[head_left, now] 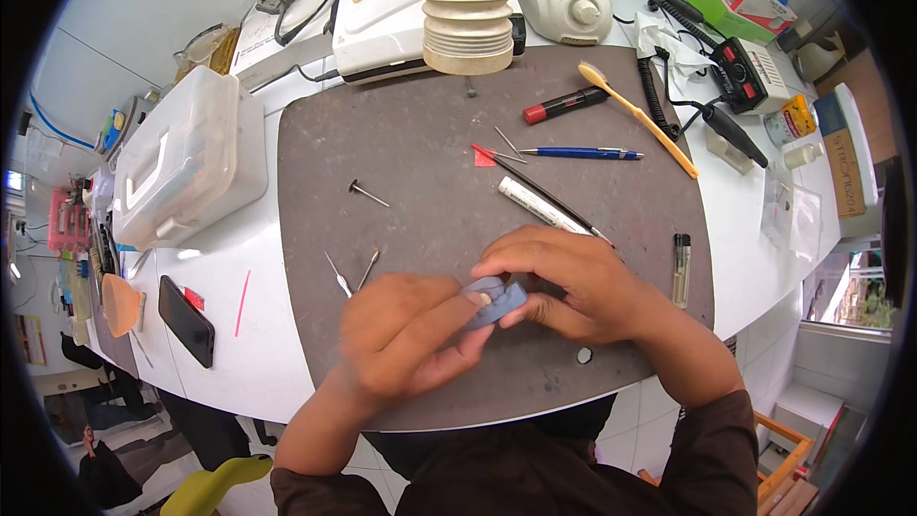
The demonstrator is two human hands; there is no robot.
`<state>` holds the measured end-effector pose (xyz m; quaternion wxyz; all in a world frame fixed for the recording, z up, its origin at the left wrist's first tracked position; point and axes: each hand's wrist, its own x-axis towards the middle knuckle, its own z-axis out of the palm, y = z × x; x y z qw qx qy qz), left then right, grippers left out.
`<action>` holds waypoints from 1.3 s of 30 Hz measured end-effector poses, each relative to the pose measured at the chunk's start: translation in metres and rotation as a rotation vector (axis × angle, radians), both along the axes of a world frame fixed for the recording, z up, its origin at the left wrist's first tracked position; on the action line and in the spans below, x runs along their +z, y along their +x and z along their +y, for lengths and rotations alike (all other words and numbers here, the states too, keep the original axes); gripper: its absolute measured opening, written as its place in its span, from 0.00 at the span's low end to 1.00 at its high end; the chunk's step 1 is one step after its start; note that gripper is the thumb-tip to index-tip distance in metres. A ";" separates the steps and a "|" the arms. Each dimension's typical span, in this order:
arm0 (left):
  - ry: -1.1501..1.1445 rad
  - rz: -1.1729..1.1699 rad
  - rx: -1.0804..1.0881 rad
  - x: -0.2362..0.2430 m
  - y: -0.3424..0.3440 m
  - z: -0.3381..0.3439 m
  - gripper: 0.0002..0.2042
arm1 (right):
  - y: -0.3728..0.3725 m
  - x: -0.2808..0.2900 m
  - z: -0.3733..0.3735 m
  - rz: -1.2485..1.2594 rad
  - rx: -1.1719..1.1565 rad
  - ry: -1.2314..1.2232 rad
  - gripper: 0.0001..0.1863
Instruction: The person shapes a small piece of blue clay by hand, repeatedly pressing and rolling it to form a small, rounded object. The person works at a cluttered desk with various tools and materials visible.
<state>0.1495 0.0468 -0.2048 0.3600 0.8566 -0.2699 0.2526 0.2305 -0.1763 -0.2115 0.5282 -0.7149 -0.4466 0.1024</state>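
A small blue-grey dental cast point(512, 302) is held between my two hands over the near part of the grey mat point(430, 182). My left hand point(406, 330), slightly blurred, has its fingers closed on the cast's left side. From the other side, my right hand point(568, 277) grips it with thumb and curled fingers. Fingers cover much of the cast, and a small pale spot on it is too small to make out. Just beyond the right hand lie a white marker pen point(543, 205) and a thin dark brush-like tool point(554, 199).
Farther back lie a blue mechanical pencil point(587, 153), a toothbrush point(640, 119) and a red-and-black marker point(564, 106). A ribbed suction hose point(466, 10) hangs over the mat's far edge. Left are a disc bur point(368, 193), a clear plastic case point(186, 158) and a phone point(186, 320).
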 end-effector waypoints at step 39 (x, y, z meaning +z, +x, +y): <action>0.050 -0.091 0.005 0.002 0.000 0.005 0.18 | -0.003 -0.003 0.004 -0.361 -0.131 0.029 0.23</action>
